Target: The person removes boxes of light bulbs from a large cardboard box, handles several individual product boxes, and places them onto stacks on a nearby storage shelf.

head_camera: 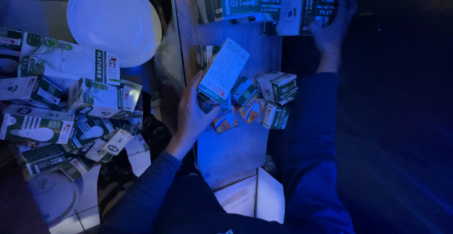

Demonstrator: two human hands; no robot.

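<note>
left hand [193, 116] grip clamped on slim bulb box [222, 71], tilted at frame centre, back panel kept readable | right hand [331, 24] grip closed on larger box [304, 7] top right, steadied on wooden shelf [236, 149] | loose boxes [66, 106] heaped left

— What lies at the left?
— A heap of green-and-white cardboard bulb boxes [71, 106] on the pale tiled floor [243, 198], just below a round white plastic plate [111, 19].
— And the middle?
— Small boxes [269, 99] clustered on a wooden shelf [236, 149].
</note>
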